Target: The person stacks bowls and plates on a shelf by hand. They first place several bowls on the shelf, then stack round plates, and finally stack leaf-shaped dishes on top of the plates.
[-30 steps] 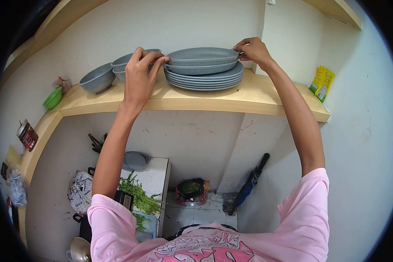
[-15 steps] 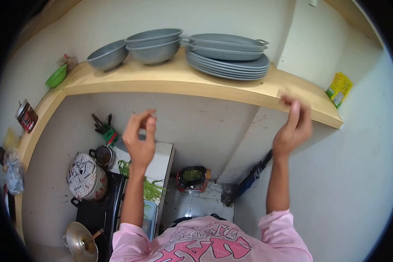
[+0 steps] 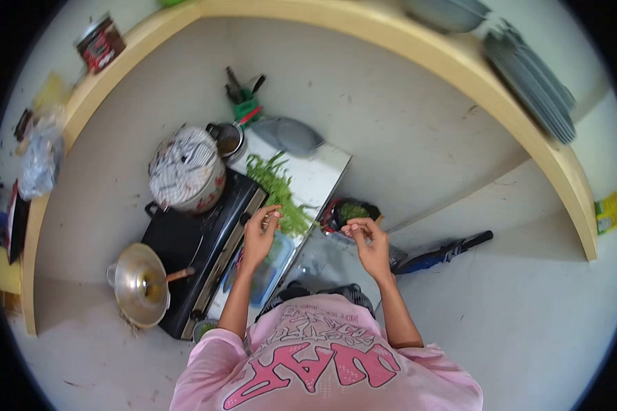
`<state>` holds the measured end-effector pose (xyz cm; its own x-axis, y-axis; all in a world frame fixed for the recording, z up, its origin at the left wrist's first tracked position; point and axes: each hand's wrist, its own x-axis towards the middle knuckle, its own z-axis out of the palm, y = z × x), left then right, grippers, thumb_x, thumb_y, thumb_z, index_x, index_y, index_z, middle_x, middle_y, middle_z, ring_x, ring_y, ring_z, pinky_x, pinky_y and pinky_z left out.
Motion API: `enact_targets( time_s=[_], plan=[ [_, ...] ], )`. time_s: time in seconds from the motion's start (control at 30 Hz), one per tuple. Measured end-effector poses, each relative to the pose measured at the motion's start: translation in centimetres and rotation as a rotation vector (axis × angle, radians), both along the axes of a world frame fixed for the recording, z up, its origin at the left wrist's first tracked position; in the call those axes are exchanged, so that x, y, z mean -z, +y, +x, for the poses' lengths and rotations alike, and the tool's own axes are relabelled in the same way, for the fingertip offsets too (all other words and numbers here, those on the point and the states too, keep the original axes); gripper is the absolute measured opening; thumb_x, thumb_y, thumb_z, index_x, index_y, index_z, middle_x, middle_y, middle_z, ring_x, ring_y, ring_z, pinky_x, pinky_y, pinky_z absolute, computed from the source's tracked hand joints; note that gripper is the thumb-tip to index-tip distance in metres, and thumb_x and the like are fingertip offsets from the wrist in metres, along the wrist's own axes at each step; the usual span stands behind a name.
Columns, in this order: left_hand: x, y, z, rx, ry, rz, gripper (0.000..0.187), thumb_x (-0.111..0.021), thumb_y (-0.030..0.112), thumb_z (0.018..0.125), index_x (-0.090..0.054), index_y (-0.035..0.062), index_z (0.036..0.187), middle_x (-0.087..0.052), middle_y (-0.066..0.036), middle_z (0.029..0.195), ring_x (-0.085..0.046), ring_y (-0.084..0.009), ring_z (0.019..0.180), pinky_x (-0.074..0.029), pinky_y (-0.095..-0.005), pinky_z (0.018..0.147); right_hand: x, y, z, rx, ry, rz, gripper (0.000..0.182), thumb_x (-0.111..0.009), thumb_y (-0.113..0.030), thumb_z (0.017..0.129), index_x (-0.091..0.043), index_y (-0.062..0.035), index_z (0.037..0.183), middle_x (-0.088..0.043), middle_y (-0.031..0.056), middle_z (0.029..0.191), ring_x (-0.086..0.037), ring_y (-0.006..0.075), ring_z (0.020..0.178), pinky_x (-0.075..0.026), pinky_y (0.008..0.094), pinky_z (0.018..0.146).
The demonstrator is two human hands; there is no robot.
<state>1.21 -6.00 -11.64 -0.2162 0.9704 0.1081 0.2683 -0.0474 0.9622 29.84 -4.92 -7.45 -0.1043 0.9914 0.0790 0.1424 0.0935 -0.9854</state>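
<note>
My left hand (image 3: 259, 231) is raised over the counter, beside leafy green vegetables (image 3: 278, 195). Its fingers are loosely bent and apart, and nothing shows in them. My right hand (image 3: 370, 245) hangs in front of a dark container of chopped greens (image 3: 353, 211), above the floor. Loosely curled, its fingers hold nothing I can see. Below my left hand, a blue tray (image 3: 273, 264) is partly covered by the wrist and forearm.
A black stove (image 3: 185, 236) carries a cloth-covered pot (image 3: 187, 168) and a metal wok (image 3: 140, 286). A small saucepan (image 3: 229, 140) and green knife holder (image 3: 247, 109) stand behind. Stacked grey plates (image 3: 531, 85) sit on the curved wooden shelf (image 3: 418, 31). An umbrella (image 3: 442, 255) leans right.
Both hands have come down from near shelf height and closer together. My view has turned left and downward, bringing the stove and counter toward the middle and the plates to the upper right.
</note>
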Motion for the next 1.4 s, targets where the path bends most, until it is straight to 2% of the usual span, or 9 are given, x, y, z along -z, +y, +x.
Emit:
enact_targets(
  time_s=[0.33,0.53,0.6,0.73,0.93,1.07,1.13,1.23,1.4],
  plan=[
    [6.5,-6.4,-5.9,-0.076,-0.178,-0.200,0.027,-0.061,0.022,0.106,-0.069,0.0033,0.125,-0.075,-0.007,0.100,-0.066,-0.0101,0.082,-0.050,-0.0253,0.071,5.7,-1.3,-6.7,-0.185,-0.143,-0.124,0.016,-0.059,-0.007,0.102,-0.069,0.0029,0.112,-0.078,0.0121,0.098,-0.073,0.0153,0.089,-0.056,0.0306,0.084],
    [9.1,-5.4,-5.2,-0.040,-0.272,-0.303,0.029,-0.059,0.022,0.108,-0.067,0.0027,0.127,-0.074,-0.007,0.103,-0.066,-0.0105,0.085,-0.051,-0.0261,0.072,7.7,1.1,-7.1,-0.225,-0.184,-0.191,0.018,-0.059,-0.010,0.104,-0.068,0.0026,0.112,-0.078,0.0122,0.098,-0.072,0.0144,0.087,-0.056,0.0298,0.083],
    [10.2,-4.2,-5.2,-0.023,-0.269,-0.319,0.030,-0.059,0.023,0.108,-0.066,0.0023,0.128,-0.074,-0.008,0.105,-0.067,-0.0119,0.087,-0.053,-0.0269,0.076,8.9,2.6,-7.1,-0.243,-0.171,-0.212,0.019,-0.059,-0.011,0.105,-0.068,0.0027,0.113,-0.078,0.0115,0.099,-0.072,0.0140,0.088,-0.056,0.0300,0.082],
    [11.0,0.2,-5.2,0.009,-0.350,-0.353,0.033,-0.057,0.026,0.109,-0.065,0.0014,0.129,-0.073,-0.010,0.108,-0.069,-0.0150,0.094,-0.056,-0.0294,0.087,13.1,7.3,-7.0,-0.297,-0.022,-0.296,0.022,-0.058,-0.016,0.107,-0.067,0.0017,0.116,-0.077,0.0096,0.101,-0.070,0.0135,0.089,-0.055,0.0286,0.082],
    [15.1,11.1,-5.4,0.053,-0.530,-0.397,0.040,-0.058,0.031,0.108,-0.062,0.0003,0.133,-0.071,-0.013,0.121,-0.070,-0.0200,0.106,-0.057,-0.0330,0.095,19.6,18.3,-8.4,-0.185,0.106,-0.569,0.029,-0.052,-0.024,0.109,-0.063,-0.0011,0.122,-0.074,0.0098,0.112,-0.070,0.0170,0.095,-0.054,0.0300,0.086],
    [17.0,19.3,-5.4,-0.008,-0.763,-0.405,0.048,-0.057,0.031,0.108,-0.051,0.0008,0.145,-0.060,-0.016,0.140,-0.062,-0.0264,0.124,-0.051,-0.0376,0.108,20.1,26.4,-10.5,-0.053,0.321,-0.772,0.038,-0.051,-0.028,0.109,-0.056,-0.0009,0.134,-0.069,0.0129,0.122,-0.068,0.0205,0.107,-0.055,0.0336,0.090],
    [18.4,22.2,-5.3,-0.045,-0.916,-0.399,0.052,-0.053,0.030,0.110,-0.042,0.0005,0.152,-0.050,-0.018,0.151,-0.054,-0.0298,0.137,-0.045,-0.0413,0.117,21.6,29.8,-11.5,-0.019,0.244,-0.703,0.041,-0.051,-0.029,0.109,-0.052,-0.0005,0.138,-0.066,0.0146,0.126,-0.066,0.0226,0.111,-0.055,0.0351,0.091],
    [19.8,25.6,-4.6,-0.105,-1.063,-0.400,0.058,-0.053,0.027,0.110,-0.033,-0.0003,0.157,-0.043,-0.017,0.157,-0.048,-0.0298,0.142,-0.042,-0.0403,0.119,23.2,33.2,-13.2,-0.002,0.201,-0.688,0.046,-0.051,-0.030,0.109,-0.047,0.0034,0.140,-0.064,0.0175,0.127,-0.066,0.0260,0.113,-0.056,0.0380,0.094],
    [19.3,29.7,-3.8,-0.077,-0.963,-0.433,0.063,-0.056,0.025,0.108,-0.027,0.0054,0.161,-0.042,-0.016,0.158,-0.050,-0.0298,0.141,-0.043,-0.0387,0.118,24.7,35.5,-14.2,-0.024,0.345,-0.727,0.042,-0.047,-0.024,0.110,-0.047,0.0095,0.136,-0.065,0.0223,0.121,-0.069,0.0280,0.110,-0.057,0.0391,0.097]
  ],
)
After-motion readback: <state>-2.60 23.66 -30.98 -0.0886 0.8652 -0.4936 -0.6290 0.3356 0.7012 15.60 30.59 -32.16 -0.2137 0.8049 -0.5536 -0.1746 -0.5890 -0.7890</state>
